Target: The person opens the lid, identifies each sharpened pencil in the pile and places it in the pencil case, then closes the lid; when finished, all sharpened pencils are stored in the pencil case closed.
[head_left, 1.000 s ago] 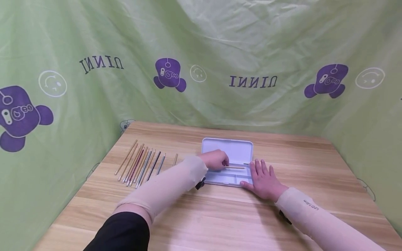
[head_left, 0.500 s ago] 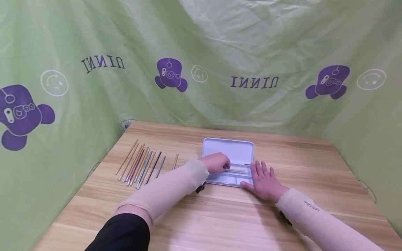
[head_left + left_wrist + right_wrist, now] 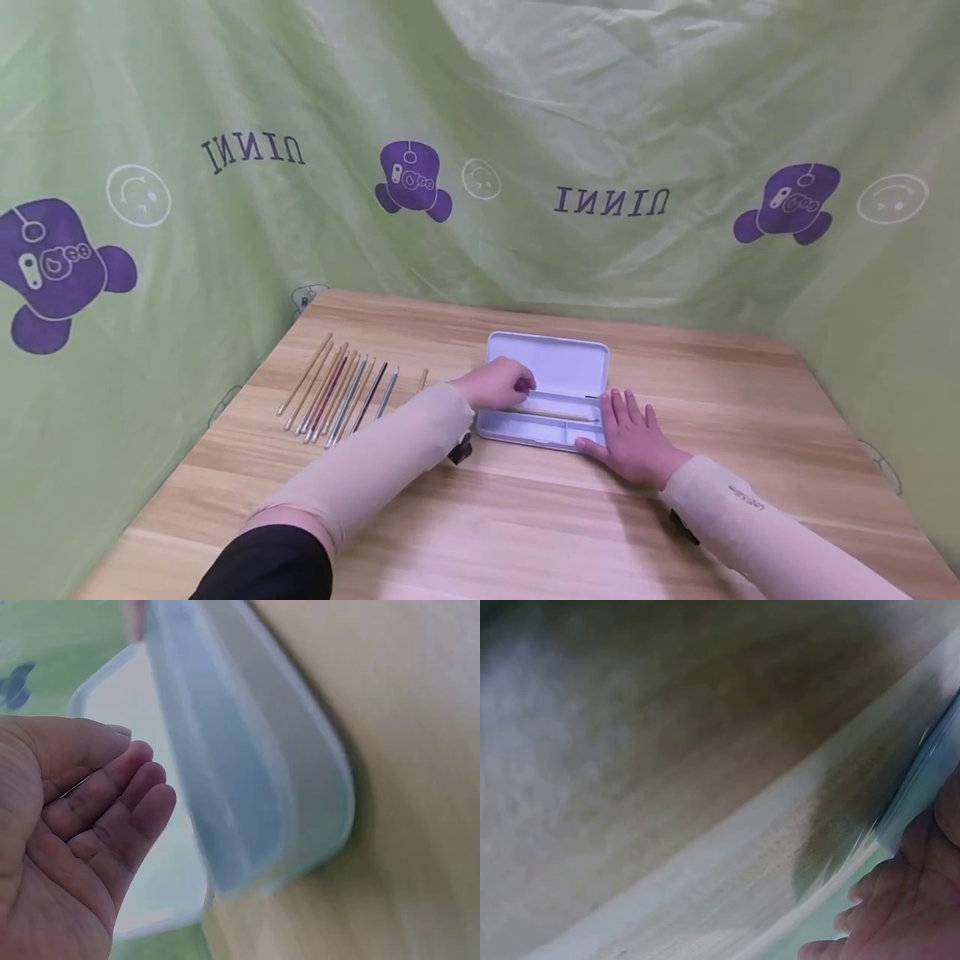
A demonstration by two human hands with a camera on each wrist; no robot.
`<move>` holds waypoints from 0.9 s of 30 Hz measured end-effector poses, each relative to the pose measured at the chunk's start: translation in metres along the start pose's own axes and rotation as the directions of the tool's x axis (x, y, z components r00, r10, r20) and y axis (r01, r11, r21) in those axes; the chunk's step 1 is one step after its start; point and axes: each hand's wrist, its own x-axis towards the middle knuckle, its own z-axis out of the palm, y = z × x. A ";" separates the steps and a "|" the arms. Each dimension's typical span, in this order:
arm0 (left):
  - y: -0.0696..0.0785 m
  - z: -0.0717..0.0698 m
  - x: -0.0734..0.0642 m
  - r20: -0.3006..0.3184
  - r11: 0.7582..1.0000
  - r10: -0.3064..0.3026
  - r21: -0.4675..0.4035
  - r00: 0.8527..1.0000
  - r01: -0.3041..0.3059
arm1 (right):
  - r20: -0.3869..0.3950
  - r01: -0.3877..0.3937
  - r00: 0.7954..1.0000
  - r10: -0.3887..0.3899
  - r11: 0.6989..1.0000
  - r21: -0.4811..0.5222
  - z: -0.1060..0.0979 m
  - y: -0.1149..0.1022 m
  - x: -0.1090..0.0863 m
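Note:
A pale pencil case lies with its lid raised at the back. One wooden pencil rests lengthwise inside its long rear compartment. Over the case's left part hovers my left hand, its fingers loosely bent; the left wrist view shows the hand holding nothing beside the case. My right hand rests with spread, straight fingers against the right end of the case. In the right wrist view the right palm is partly visible beside the case edge.
Several pencils lie side by side on the left of the wooden table. Another pencil lies apart from them, partly covered by the left forearm. A green printed curtain surrounds the table's back and sides.
My left hand has let go of the pencil and drawn back to the left. The pencil now lies along the compartment. My right hand stays at the case's end.

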 end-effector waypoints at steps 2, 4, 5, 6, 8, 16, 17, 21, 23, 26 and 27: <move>-0.002 -0.010 -0.010 -0.034 0.998 -0.030 -0.058 0.999 0.028 | -0.001 0.003 1.000 -0.003 1.000 0.003 0.001 0.001 0.000; -0.006 -0.021 -0.020 -0.057 0.990 -0.081 -0.122 0.995 0.074 | -0.007 0.009 1.000 -0.009 1.000 0.003 0.002 0.002 0.000; -0.008 -0.027 -0.026 -0.070 0.982 -0.113 -0.159 0.991 0.101 | -0.008 0.012 1.000 -0.012 1.000 0.004 0.003 0.002 0.000; -0.012 -0.032 -0.031 -0.085 0.974 -0.139 -0.191 0.987 0.121 | -0.009 0.014 1.000 -0.014 1.000 0.005 0.003 0.003 0.001; -0.022 -0.041 -0.043 -0.113 0.950 -0.201 -0.264 0.973 0.166 | -0.010 0.016 1.000 -0.016 1.000 0.009 0.003 0.003 0.001; -0.061 -0.075 -0.093 -0.202 0.853 -0.396 -0.442 0.896 0.277 | 0.015 0.007 1.000 -0.007 1.000 0.029 0.004 0.003 0.001; -0.065 -0.079 -0.100 -0.209 0.844 -0.414 -0.453 0.886 0.287 | 0.016 0.009 1.000 -0.009 0.999 0.033 0.004 0.002 0.000; -0.085 -0.096 -0.127 -0.242 0.802 -0.478 -0.512 0.844 0.307 | 0.022 0.010 1.000 -0.011 0.999 0.037 0.001 0.001 0.000; -0.095 -0.105 -0.142 -0.263 0.791 -0.509 -0.519 0.820 0.324 | 0.018 0.013 1.000 -0.014 0.999 0.034 -0.002 -0.001 -0.001; -0.108 -0.117 -0.165 -0.293 0.756 -0.574 -0.547 0.764 0.358 | 0.014 0.008 1.000 -0.009 1.000 0.018 -0.004 -0.003 0.000; -0.111 -0.120 -0.172 -0.304 0.748 -0.592 -0.551 0.746 0.369 | 0.019 0.004 1.000 -0.004 1.000 0.012 -0.005 -0.004 0.000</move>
